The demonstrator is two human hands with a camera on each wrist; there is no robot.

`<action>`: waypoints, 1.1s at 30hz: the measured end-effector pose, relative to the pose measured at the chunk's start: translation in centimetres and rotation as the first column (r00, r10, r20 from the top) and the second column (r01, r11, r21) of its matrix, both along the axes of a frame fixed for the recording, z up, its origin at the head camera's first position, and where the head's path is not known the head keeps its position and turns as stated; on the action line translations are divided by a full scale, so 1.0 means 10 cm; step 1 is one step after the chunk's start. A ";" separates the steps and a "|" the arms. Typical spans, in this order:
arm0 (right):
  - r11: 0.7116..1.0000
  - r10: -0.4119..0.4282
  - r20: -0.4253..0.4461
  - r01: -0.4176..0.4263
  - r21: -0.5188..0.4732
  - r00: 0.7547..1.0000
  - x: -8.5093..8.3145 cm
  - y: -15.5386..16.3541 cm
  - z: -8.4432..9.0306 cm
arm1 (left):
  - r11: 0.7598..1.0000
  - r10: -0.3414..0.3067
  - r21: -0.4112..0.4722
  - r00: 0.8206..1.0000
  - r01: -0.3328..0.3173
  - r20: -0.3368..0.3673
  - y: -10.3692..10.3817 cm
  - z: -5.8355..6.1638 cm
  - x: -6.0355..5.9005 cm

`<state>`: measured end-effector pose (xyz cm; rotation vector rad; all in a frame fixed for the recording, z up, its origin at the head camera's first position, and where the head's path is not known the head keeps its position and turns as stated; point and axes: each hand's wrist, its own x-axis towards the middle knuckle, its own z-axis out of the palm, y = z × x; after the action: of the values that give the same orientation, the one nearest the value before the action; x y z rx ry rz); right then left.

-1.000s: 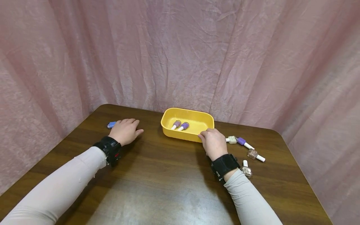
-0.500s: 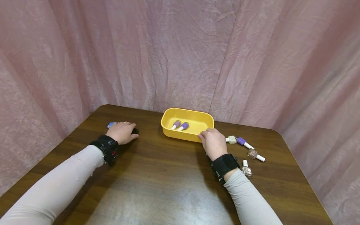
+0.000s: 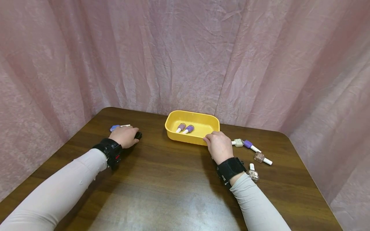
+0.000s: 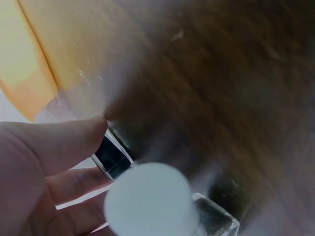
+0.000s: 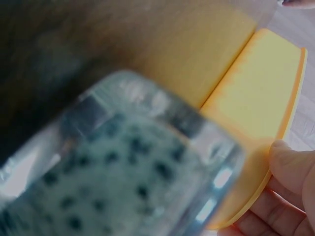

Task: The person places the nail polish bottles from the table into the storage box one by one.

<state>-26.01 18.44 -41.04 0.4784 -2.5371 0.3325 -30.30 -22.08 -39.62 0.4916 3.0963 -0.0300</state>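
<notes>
At the tray's (image 3: 173, 132) 9 o'clock, left hand (image 3: 125, 136) has curled its fingers around a dark bottle (image 3: 138, 135); pickup started. Right hand (image 3: 218, 146) unchanged, fingers gripping tray rim.

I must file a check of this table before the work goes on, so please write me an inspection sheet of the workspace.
Surface: dark brown wooden table, glossy.
Job's things: yellow plastic rectangular tray holding two purple nail polish bottles with white caps, lying flat; a small dark bottle under the left hand.
Clutter: blue bottle beyond the left hand; four more small bottles lying right of the tray.
Grippers: left hand fingers curled on the dark bottle; right hand grips the tray's near rim.
Cables: nothing seen.
Surroundings: wrinkled pink fabric curtain around the table; black wrist straps.
</notes>
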 end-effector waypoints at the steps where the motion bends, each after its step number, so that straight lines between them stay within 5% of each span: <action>1: 1.000 -0.002 0.001 0.002 0.001 1.000 0.00 0.00 0.00 | 1.000 -0.001 0.000 1.000 0.001 -0.004 0.00 0.01 0.00; 33: 1.000 -0.008 0.016 0.008 0.001 1.000 0.01 -0.01 0.01 | 1.000 -0.008 0.002 0.995 0.008 -0.103 0.01 -0.07 -0.02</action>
<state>-25.90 18.29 -40.93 0.4680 -2.5538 0.3329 -30.54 -22.02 -40.28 0.5185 3.1950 -0.0525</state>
